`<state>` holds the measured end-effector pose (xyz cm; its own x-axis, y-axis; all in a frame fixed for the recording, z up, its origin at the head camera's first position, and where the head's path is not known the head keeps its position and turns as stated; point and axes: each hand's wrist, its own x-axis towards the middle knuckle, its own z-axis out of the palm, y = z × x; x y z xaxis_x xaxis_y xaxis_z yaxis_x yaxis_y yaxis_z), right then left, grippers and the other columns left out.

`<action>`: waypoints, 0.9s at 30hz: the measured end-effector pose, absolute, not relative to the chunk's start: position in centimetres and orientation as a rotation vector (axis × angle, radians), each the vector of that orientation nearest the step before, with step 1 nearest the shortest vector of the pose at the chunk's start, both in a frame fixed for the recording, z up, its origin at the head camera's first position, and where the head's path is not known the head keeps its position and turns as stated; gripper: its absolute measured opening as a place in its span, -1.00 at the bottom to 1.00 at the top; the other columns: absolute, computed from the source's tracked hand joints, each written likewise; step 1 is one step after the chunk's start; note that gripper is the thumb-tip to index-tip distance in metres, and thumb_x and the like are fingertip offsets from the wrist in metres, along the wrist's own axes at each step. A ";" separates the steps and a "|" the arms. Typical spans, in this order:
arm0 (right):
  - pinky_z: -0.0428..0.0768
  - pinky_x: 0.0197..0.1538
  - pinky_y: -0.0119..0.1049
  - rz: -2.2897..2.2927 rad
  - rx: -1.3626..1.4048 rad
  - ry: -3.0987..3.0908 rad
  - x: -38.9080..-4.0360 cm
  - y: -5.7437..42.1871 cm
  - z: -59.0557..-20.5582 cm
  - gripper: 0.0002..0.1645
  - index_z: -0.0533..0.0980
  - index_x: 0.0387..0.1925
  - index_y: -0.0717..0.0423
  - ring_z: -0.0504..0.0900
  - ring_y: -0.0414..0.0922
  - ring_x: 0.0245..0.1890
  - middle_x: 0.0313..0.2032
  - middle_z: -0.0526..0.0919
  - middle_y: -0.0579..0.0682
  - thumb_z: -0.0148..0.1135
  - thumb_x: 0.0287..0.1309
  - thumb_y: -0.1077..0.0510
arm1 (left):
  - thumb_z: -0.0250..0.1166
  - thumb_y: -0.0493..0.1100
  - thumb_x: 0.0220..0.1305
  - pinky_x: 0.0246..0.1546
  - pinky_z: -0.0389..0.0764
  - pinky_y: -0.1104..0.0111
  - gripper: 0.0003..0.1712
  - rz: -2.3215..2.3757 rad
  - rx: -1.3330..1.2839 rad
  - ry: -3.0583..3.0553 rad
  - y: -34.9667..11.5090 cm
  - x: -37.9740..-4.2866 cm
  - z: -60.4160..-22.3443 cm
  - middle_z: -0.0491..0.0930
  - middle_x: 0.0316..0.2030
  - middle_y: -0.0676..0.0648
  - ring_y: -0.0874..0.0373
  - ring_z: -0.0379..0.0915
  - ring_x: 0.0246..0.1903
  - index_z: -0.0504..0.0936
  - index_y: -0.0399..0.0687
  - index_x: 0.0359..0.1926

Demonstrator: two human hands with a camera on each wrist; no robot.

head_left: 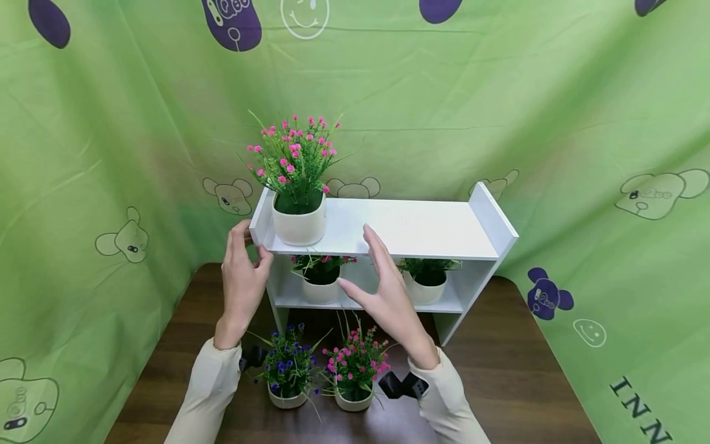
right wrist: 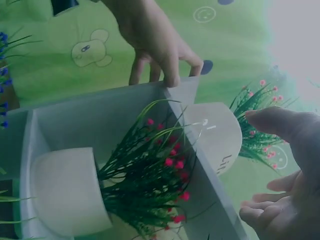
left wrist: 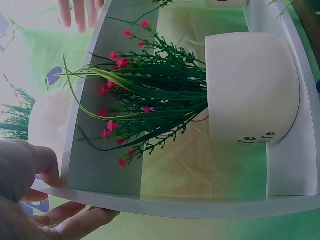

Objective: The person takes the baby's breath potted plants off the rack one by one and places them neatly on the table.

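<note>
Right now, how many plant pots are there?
5: top pot on the shelf; left pot and right pot one level down; blue-flowered pot and pink-flowered pot on the table. Others may be hidden.

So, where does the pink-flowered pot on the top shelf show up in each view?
Head: the top pot stands at the left end of the white shelf unit, left of centre.
Left wrist: the top pot is at the left edge, its flowers partly cut off by the frame.
Right wrist: the top pot is right of centre, appearing sideways, left of the right hand.
Shared landmark: the left hand, gripping the unit's left end.
</note>
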<state>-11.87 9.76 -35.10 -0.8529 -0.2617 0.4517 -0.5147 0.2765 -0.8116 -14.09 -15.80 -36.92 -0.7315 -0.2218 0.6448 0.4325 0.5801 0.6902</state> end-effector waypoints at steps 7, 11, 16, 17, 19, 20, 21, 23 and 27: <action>0.19 0.60 -0.01 1.615 0.751 -2.385 -13.7 8.3 -33.7 0.17 -0.06 0.71 0.10 0.10 0.04 0.62 0.67 -0.01 0.11 0.48 0.33 0.11 | 0.16 -0.51 0.36 -0.30 0.80 -0.08 -0.43 -1.161 -0.164 -2.096 -15.9 -14.1 -36.9 0.50 0.06 -0.39 -0.25 0.59 -0.06 0.35 -0.26 0.36; 0.19 0.60 -0.01 1.609 0.743 -2.432 -14.7 7.3 -33.3 0.20 -0.08 0.71 0.10 0.14 0.12 0.60 0.67 0.00 0.11 0.48 0.32 0.05 | 0.15 -0.51 0.37 -0.29 0.80 -0.07 -0.43 -1.161 -0.164 -2.097 -15.9 -14.2 -36.9 0.50 0.06 -0.39 -0.25 0.59 -0.06 0.35 -0.26 0.36; 0.19 0.60 -0.08 1.640 0.728 -2.450 -15.9 6.2 -32.8 0.21 -0.08 0.69 0.20 0.14 0.15 0.60 0.66 0.03 0.17 0.49 0.30 0.08 | 0.16 -0.51 0.37 -0.31 0.79 -0.06 -0.43 -1.151 -0.166 -2.097 -15.9 -14.2 -36.9 0.50 0.05 -0.38 -0.25 0.59 -0.08 0.35 -0.26 0.36; 0.20 0.60 -0.07 1.646 0.725 -2.452 -16.1 5.9 -32.7 0.21 -0.08 0.69 0.21 0.14 0.16 0.60 0.66 0.02 0.18 0.50 0.30 0.09 | 0.16 -0.51 0.37 -0.32 0.79 -0.06 -0.43 -1.149 -0.167 -2.097 -15.9 -14.2 -36.9 0.50 0.05 -0.38 -0.25 0.59 -0.08 0.35 -0.26 0.36; 0.22 0.59 -0.03 1.631 0.715 -2.466 -16.6 5.5 -32.4 0.22 -0.08 0.69 0.24 0.16 0.19 0.59 0.65 0.02 0.21 0.50 0.29 0.09 | 0.16 -0.51 0.37 -0.32 0.79 -0.05 -0.44 -1.143 -0.169 -2.099 -15.8 -14.2 -36.9 0.50 0.04 -0.38 -0.25 0.58 -0.09 0.35 -0.26 0.36; 0.24 0.58 0.00 1.622 0.707 -2.474 -16.8 5.3 -32.3 0.23 -0.09 0.69 0.23 0.16 0.20 0.58 0.65 0.01 0.21 0.50 0.28 0.08 | 0.16 -0.51 0.37 -0.32 0.79 -0.05 -0.44 -1.141 -0.170 -2.100 -15.8 -14.1 -36.8 0.50 0.04 -0.38 -0.24 0.58 -0.10 0.35 -0.26 0.36; 0.24 0.58 0.03 1.612 0.697 -2.480 -17.0 5.0 -32.1 0.25 -0.09 0.69 0.23 0.16 0.20 0.58 0.65 0.01 0.21 0.51 0.28 0.06 | 0.16 -0.51 0.37 -0.33 0.79 -0.04 -0.44 -1.138 -0.170 -2.101 -15.8 -14.1 -36.8 0.50 0.04 -0.38 -0.24 0.58 -0.10 0.35 -0.26 0.36; 0.23 0.58 0.09 1.598 0.673 -2.494 -17.3 4.5 -31.9 0.28 -0.11 0.70 0.20 0.15 0.20 0.59 0.66 0.00 0.20 0.52 0.26 0.00 | 0.16 -0.50 0.36 -0.34 0.78 -0.04 -0.44 -1.131 -0.170 -2.100 -15.8 -14.1 -36.8 0.50 0.04 -0.38 -0.24 0.58 -0.12 0.35 -0.26 0.36; 0.19 0.59 0.12 1.610 0.629 -2.505 -17.9 3.7 -31.5 0.34 -0.15 0.70 0.16 0.10 0.15 0.61 0.66 -0.01 0.18 0.54 0.24 -0.06 | 0.16 -0.51 0.36 -0.37 0.77 -0.05 -0.44 -1.118 -0.171 -2.096 -15.7 -14.1 -36.8 0.50 0.03 -0.39 -0.24 0.58 -0.14 0.35 -0.26 0.36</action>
<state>-17.85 3.68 -31.49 -0.9101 -0.2876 0.2984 -0.3909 0.3564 -0.8486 -14.09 -15.73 -36.83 -0.7161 -0.2142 0.6643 0.4323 0.6112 0.6630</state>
